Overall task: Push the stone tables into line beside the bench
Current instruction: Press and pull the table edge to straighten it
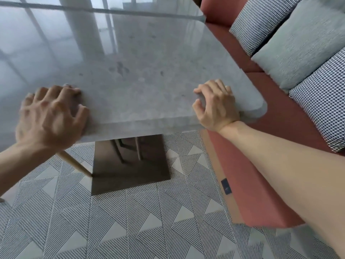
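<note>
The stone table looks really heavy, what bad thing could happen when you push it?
The stone table overhangs the red bench; pushed sideways, it might bump the seat or pinch the right hand near that corner. The left hand rests on a glossy top, so it could slip. The metal base may scrape the patterned floor.
</note>
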`<action>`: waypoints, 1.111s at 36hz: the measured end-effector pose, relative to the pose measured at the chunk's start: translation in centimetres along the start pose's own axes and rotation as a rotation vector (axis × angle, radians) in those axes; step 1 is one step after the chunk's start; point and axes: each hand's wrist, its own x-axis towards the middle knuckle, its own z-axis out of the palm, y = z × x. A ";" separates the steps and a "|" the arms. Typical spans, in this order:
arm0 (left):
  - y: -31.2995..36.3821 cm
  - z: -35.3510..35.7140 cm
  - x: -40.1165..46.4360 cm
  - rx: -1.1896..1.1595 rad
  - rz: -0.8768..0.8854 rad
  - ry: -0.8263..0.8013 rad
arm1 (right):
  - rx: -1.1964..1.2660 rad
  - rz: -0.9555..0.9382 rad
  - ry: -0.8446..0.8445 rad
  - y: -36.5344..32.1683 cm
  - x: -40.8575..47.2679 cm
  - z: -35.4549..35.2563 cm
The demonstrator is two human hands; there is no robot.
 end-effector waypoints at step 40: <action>1.9 -3.3 3.1 0.135 -0.195 -0.530 | 0.048 0.014 -0.286 0.6 0.5 -1.6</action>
